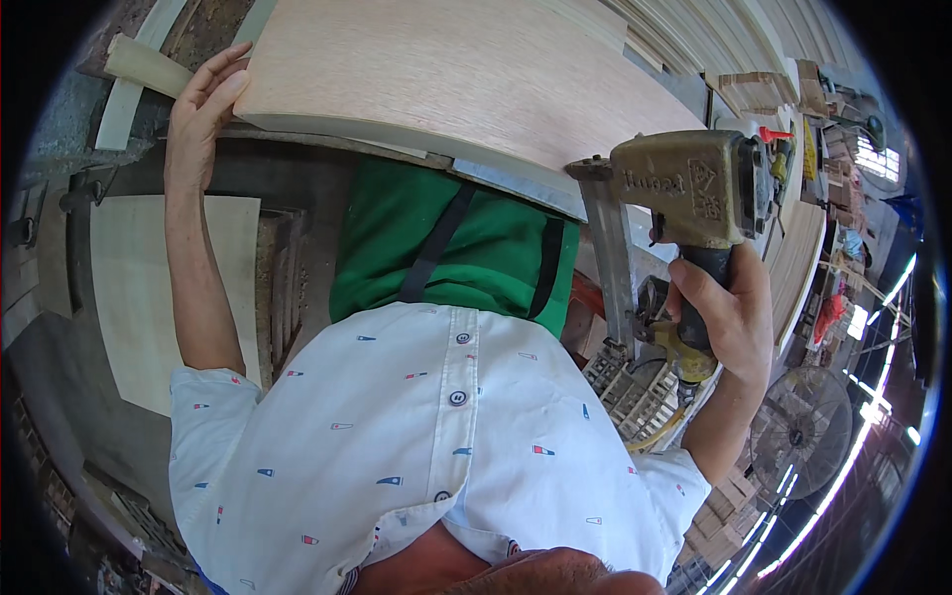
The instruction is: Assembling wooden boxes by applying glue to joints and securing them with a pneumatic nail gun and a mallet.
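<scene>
A broad light wooden panel [446, 64] lies flat across the top of the view, its near long edge facing me. My left hand [203, 114] is at the panel's left near corner, thumb against the corner and fingers bent along the end. In my right hand [729, 297] is a nail gun [679, 183], a worn bronze-coloured tool with a black grip and a long metal magazine. My fingers wrap round its grip. The gun's nose is close to the panel's near edge towards the right; whether it touches cannot be made out.
A short wooden piece [147, 67] sticks out left of the panel. A pale board [149, 288] stands low at the left. Stacked wood strips [729, 40] lie at the far right. Below the gun is a crate-like holder of small blocks [630, 397]; a large fan [801, 431] stands further right.
</scene>
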Demonstrator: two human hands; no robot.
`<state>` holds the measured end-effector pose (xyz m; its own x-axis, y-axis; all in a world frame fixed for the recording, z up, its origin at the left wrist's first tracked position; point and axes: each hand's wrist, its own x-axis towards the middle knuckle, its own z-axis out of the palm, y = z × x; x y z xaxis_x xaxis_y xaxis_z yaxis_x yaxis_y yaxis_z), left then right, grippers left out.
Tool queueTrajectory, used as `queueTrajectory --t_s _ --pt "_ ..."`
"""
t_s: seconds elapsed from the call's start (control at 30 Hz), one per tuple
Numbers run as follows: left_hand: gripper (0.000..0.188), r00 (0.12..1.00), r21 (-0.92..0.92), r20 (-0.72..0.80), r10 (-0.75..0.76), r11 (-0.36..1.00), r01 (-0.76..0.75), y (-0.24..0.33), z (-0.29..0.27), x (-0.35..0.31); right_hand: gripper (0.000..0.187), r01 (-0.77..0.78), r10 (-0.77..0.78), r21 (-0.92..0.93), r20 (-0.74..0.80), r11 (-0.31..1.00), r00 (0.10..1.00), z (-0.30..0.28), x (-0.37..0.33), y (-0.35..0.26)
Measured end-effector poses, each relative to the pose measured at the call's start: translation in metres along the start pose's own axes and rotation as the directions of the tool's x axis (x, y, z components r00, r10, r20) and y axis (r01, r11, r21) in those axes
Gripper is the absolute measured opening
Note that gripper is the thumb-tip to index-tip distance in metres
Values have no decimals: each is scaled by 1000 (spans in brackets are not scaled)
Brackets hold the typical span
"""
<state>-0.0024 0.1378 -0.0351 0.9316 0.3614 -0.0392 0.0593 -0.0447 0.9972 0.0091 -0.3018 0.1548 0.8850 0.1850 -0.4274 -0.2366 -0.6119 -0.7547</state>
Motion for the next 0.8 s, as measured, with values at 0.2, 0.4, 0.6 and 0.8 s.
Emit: queueTrajectory --t_s 0.2,0.4,0.6,0.8 --pt "47 1000 5 12 8 1000 -8 -2 -2 1 22 15 -15 -3 -22 1000 1000 -4 -3 3" --pt "46 999 16 13 30 999 -30 -11 -9 6 23 -17 24 34 -213 999 977 -31 -33 15" --pt "45 1000 -11 16 -8 1000 8 -17 -13 11 23 -117 136 78 -329 990 935 -56 -48 41" --pt "46 1000 30 -15 10 999 -10 -16 -12 11 23 -89 119 117 -285 989 951 -58 -37 52"
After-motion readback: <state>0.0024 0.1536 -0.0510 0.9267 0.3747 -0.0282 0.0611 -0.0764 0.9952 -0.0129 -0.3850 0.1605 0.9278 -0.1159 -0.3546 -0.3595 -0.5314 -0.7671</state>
